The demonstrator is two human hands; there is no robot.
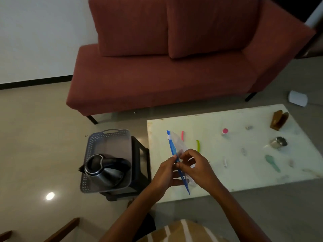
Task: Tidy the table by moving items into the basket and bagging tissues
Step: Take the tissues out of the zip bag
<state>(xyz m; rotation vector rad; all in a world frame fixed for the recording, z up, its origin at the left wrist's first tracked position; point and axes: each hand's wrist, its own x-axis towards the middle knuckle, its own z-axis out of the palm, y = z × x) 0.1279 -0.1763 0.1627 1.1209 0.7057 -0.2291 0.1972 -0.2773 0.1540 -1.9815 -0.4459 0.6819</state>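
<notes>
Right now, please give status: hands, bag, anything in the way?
Left hand and right hand both pinch blue-edged zip bag. Kettle lies in basket. Small items on table; none blocks hands.

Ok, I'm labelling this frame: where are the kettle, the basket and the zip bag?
kettle [104, 175], head view, steel body.
basket [113, 147], head view, bare floor.
zip bag [172, 145], head view, blue zip strip.

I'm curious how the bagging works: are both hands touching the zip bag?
Touching. The head view shows the left hand and the right hand both pinching the blue edge of the zip bag above the table.
</notes>
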